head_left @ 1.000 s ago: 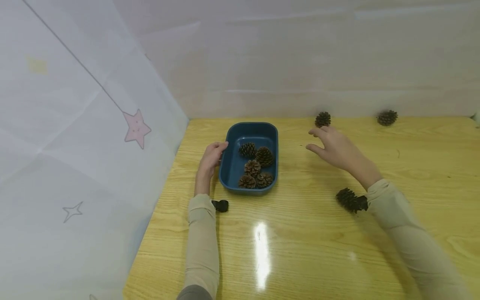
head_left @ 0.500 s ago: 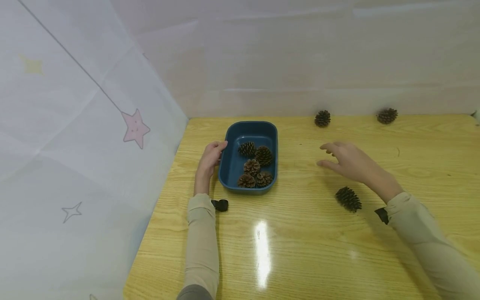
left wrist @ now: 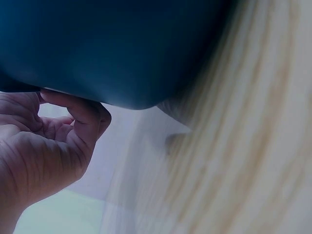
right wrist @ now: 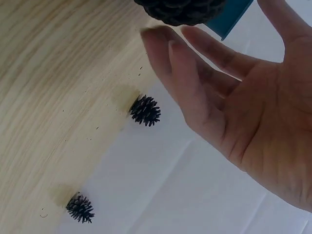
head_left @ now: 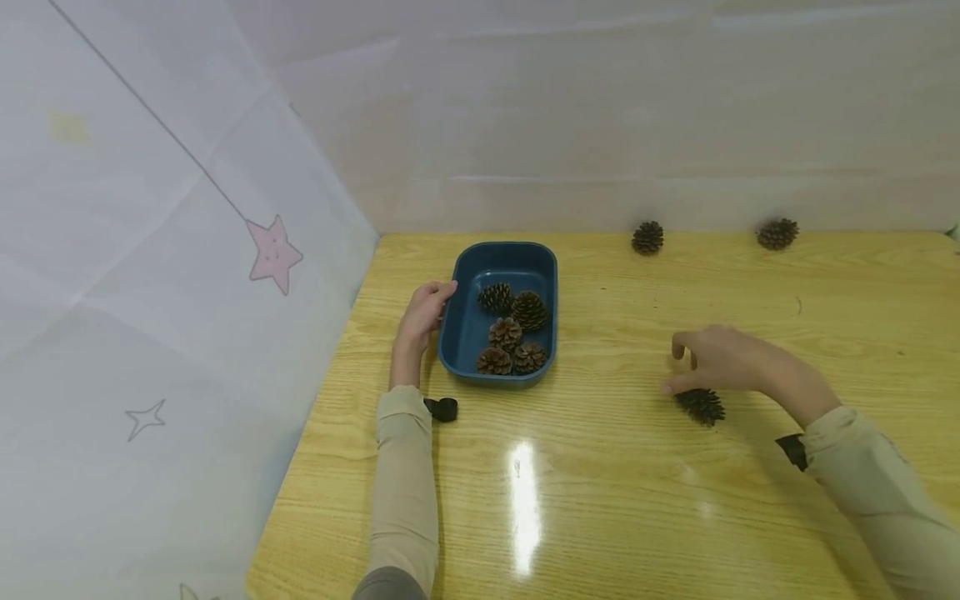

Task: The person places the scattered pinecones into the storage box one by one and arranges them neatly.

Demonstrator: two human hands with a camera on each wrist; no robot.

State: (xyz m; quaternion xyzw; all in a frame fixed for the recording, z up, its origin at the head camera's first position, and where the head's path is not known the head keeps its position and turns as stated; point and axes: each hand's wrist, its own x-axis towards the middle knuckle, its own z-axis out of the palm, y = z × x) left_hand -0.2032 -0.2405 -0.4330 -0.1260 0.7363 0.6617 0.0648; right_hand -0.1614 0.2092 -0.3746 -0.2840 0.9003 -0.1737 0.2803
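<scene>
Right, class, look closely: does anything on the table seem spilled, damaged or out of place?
Only some tiny dark specks scattered on the table, in front of the two pinecones along its back edge. They look like stray debris, though they're too small to identify. Nothing else stands out.

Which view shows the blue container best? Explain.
The head view: it shows the blue container almost whole from above, with five pine cones inside. The left wrist view shows only part of its outside; the right wrist view, just a small part behind another pine cone.
</scene>
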